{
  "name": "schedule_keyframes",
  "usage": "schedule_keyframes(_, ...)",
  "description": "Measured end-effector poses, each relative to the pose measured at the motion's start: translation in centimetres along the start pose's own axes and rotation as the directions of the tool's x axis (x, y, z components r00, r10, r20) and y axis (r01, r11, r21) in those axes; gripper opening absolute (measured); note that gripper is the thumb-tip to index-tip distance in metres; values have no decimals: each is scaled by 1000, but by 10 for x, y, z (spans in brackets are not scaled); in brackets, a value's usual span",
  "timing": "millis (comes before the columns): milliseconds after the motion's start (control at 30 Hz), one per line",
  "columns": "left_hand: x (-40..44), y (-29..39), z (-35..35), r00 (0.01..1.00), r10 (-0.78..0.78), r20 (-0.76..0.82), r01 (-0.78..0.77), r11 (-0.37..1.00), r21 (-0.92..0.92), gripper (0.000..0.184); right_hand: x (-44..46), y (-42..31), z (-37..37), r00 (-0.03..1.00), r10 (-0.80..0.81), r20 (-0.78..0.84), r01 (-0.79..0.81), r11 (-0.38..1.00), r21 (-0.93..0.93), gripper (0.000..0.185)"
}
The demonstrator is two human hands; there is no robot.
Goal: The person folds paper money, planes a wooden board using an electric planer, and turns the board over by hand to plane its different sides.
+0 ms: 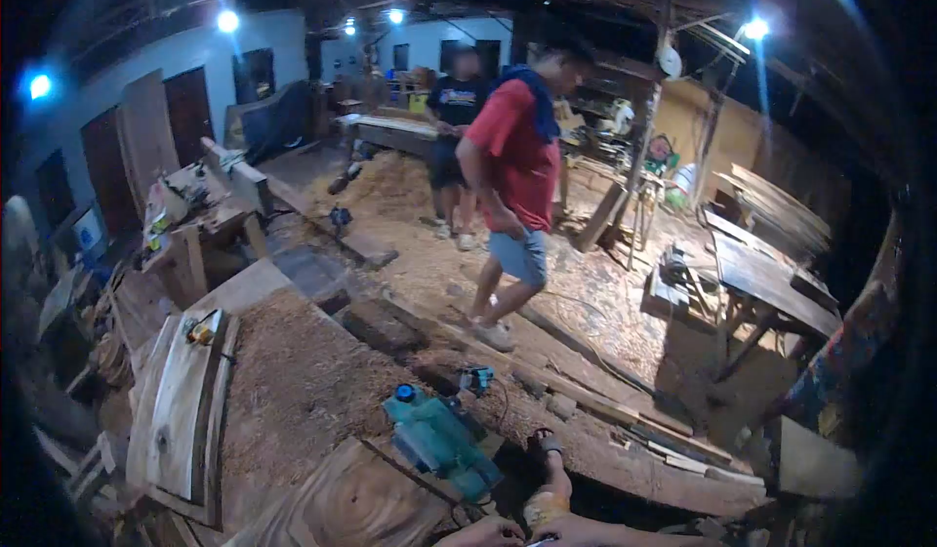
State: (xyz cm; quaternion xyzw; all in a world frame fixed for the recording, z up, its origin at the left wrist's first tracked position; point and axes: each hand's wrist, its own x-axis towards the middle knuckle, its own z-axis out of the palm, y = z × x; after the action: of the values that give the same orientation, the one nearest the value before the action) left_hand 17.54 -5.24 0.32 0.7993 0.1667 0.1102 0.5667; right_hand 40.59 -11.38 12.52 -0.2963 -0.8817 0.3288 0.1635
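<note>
My left hand (493, 532) is at the bottom edge, its fingers curled in and partly cut off by the frame. Close beside it, my right hand (566, 530) is closed too. A small pale thing (539, 539) shows between the two hands, too small to name. Just beyond them is my bent leg, with a sandalled foot (549, 443). A translucent green plastic jug (439, 440) with a blue cap lies left of the foot. Near my left hand is a broad wooden slab (361, 498) with swirling grain.
A person in a red shirt (517, 147) walks on the shavings-strewn floor; another person (456, 108) stands behind. A teal power tool (476, 379) lies beyond the jug. Pale boards (181, 410) lie at left, long timbers (586, 401) ahead, and a wooden table (771, 279) stands right.
</note>
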Motion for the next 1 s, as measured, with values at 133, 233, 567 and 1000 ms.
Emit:
schedule_keyframes(133, 6, -75, 37, 998, -54, 37, 60, 975, -216, 25, -11, 5, 20, 977, 209, -32, -210, 977, -21, 23)
schedule_keyframes(233, -4, -50, 20, 996, 0, 86, 17, 982, -190, 29, 1, -24, -3, 878, 437, 194, -443, 896, -13, 23)
schedule_keyframes(567, -12, -11, 21, 997, 66, -39, -72, 980, -187, 32, 30, -21, -15, 880, 437, 187, -405, 895, -185, 28)
schedule_keyframes(1000, -26, -8, 44, 973, 88, -213, -132, 971, -200, 34, 46, -42, -7, 658, 647, 385, -523, 760, -385, 27)
